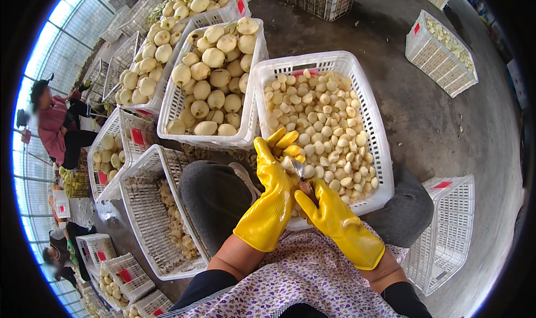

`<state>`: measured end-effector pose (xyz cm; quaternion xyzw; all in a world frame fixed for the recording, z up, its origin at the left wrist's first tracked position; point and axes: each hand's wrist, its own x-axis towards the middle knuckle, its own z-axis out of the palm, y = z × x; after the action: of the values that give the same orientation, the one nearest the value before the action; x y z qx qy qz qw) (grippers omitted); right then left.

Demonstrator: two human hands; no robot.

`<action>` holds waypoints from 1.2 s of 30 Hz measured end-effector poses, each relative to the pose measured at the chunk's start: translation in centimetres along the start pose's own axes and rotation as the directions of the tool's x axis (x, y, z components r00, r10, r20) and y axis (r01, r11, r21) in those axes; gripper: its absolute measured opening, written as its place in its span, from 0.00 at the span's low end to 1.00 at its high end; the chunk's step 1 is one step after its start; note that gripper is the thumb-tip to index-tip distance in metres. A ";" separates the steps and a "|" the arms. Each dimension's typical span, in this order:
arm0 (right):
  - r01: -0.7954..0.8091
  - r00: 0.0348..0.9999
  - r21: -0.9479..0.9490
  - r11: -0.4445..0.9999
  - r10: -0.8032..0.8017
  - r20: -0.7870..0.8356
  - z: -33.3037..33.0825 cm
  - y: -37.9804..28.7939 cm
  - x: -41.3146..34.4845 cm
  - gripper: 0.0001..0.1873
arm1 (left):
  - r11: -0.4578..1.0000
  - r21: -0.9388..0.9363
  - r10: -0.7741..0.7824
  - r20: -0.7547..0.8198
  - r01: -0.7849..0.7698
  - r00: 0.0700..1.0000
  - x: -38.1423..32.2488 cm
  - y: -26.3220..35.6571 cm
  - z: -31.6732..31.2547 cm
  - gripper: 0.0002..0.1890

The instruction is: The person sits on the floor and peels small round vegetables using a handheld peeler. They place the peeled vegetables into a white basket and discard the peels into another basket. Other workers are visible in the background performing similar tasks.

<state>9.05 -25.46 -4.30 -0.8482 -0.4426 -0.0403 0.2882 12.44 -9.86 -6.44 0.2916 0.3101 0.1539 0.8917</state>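
Note:
My left hand (276, 184), in a yellow rubber glove, is curled around a pale piece (289, 165) of fruit or vegetable over a white plastic crate (379, 150). My right hand (331, 217), gloved the same way, grips a tool with a brown handle (307, 188) and a curved metal blade or scoop (298, 167). The metal end touches or lies right against the pale piece, which the left fingers partly hide. Beneath both hands, the crate holds a deep layer of small, pale, rounded pieces (318, 121).
Left of my crate stands a white crate (209, 139) of larger peeled, pale round produce (213, 57). A tilted crate (146, 217) with knobbly scraps (178, 221) lies by my left knee. An upright crate (444, 234) stands right; another (439, 62) farther off. Two people (58, 125) work at far left.

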 end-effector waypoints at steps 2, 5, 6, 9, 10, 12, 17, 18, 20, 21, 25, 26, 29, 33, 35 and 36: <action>-0.121 0.993 0.122 0.985 0.120 0.012 -0.2 -0.3 0.5 0.16 | 1.000 0.020 0.001 0.007 -0.001 1.000 -0.1 0.1 0.0 0.35; -0.499 0.862 0.452 0.739 0.476 0.174 -0.5 -1.2 1.2 0.13 | 0.998 0.052 0.026 0.013 -0.026 1.000 -0.2 0.3 0.1 0.35; -0.537 0.834 0.484 0.691 0.520 0.184 -0.5 -1.5 1.3 0.13 | 0.996 0.073 0.042 0.005 -0.042 0.999 -0.3 0.3 0.2 0.35; -0.601 0.784 0.510 0.616 0.578 0.225 -0.2 -2.0 1.5 0.13 | 0.995 0.081 0.062 -0.016 -0.060 0.998 -0.5 0.5 0.7 0.35; -0.600 0.785 0.507 0.619 0.579 0.220 0.0 -2.0 1.5 0.13 | 0.996 0.061 0.067 -0.023 -0.065 0.998 -0.5 0.5 0.8 0.35; -0.544 0.824 0.536 0.646 0.530 0.197 0.1 -2.0 1.5 0.12 | 0.996 0.065 0.064 -0.038 -0.061 0.997 -0.7 0.6 0.9 0.35; -0.610 0.789 0.551 0.569 0.500 0.357 -1.2 -2.2 2.1 0.13 | 0.982 0.139 0.115 0.108 -0.130 0.987 -0.7 0.6 0.0 0.37; -0.686 0.723 0.574 0.446 0.503 0.474 -1.9 -2.2 2.1 0.13 | 0.982 0.115 0.132 0.165 -0.152 0.977 -0.6 0.6 -0.2 0.38; -0.785 0.605 0.583 0.208 0.457 0.652 -3.0 -2.1 2.5 0.14 | 0.975 0.108 0.163 0.234 -0.192 0.958 -0.2 0.6 -0.5 0.39; -0.809 0.561 0.580 0.096 0.421 0.713 -3.6 -1.9 2.7 0.14 | 0.972 0.118 0.169 0.260 -0.205 0.951 0.0 0.5 -0.5 0.39; -0.751 0.640 0.654 0.087 0.336 0.691 -4.7 -0.9 2.2 0.15 | 0.990 0.078 0.099 0.177 -0.114 0.979 1.3 1.0 -0.4 0.39; -0.721 0.657 0.688 0.080 0.392 0.644 -4.6 -0.6 1.9 0.17 | 0.991 0.070 0.099 0.203 -0.115 0.974 1.5 1.2 -0.6 0.38; -0.566 0.697 0.810 0.155 0.614 0.370 -3.8 -0.2 0.8 0.19 | 0.994 0.078 0.057 0.193 -0.073 0.980 1.9 1.5 -0.9 0.34; -0.479 0.799 0.707 0.521 0.592 0.105 -1.8 -0.9 0.2 0.12 | 0.961 0.260 0.014 0.307 -0.098 0.952 2.4 0.5 -1.6 0.25; -0.484 0.810 0.729 0.484 0.563 0.164 -1.1 -1.8 0.2 0.11 | 0.503 0.760 0.103 0.419 -0.411 0.902 2.6 -0.6 -1.8 0.19; -0.473 0.852 0.688 0.551 0.486 0.197 -1.0 -2.2 0.1 0.11 | 0.416 0.742 0.096 0.538 -0.525 0.837 2.4 -0.9 -2.2 0.20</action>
<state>7.65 -24.95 -2.42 -0.7552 -0.1722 0.2078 0.5974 12.89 -8.57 -9.55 0.7799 0.0857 0.0768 0.6153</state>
